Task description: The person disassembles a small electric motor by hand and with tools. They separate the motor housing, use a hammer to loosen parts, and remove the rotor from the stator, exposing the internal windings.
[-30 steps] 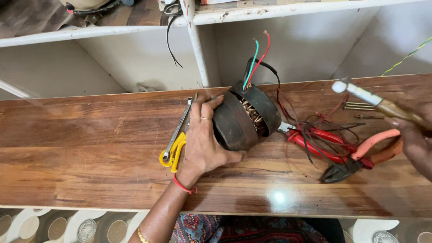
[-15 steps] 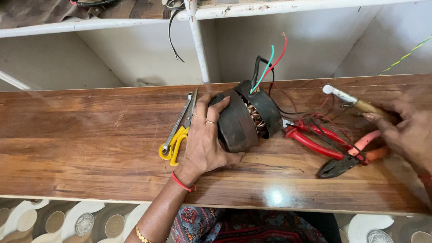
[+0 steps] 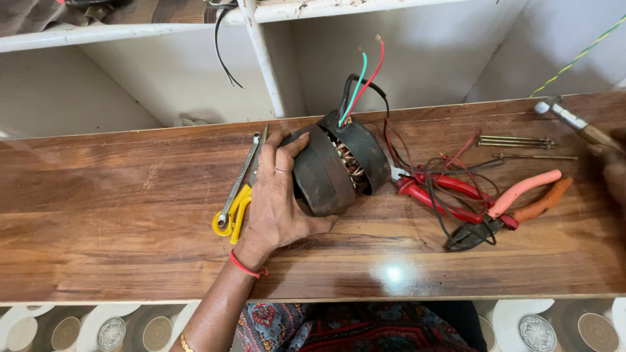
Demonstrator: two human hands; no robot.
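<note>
One dark, round motor stator with copper windings showing at its open face (image 3: pixel 339 166) lies on its side near the middle of the brown polished wooden bench (image 3: pixel 117 215), with green, red and black lead wires (image 3: pixel 362 81) rising from its top. The left hand (image 3: pixel 277 199) is clamped on the stator's left rim, palm against the casing, fingers curled over the top edge and thumb under the lower side; wrist straight, forearm coming up from the lower edge of the view. Judged step: steadying the stator on the bench while the other hand handles a tool; any further work on it would call for this firm hold so the round body does not roll. The right hand (image 3: pixel 613 173) is at the far right edge, mostly out of view, beside a wooden-handled tool with a metal tip (image 3: pixel 570 120); whether it grips the handle cannot be told. Just left of the left hand: a steel spanner (image 3: pixel 242 176) and a yellow-handled tool (image 3: pixel 229 212). Right of the stator: red-handled pliers (image 3: pixel 437 192) tangled in loose wires, pink-and-orange-handled pliers (image 3: pixel 515 205), and long thin metal bolts (image 3: pixel 518 141).
</note>
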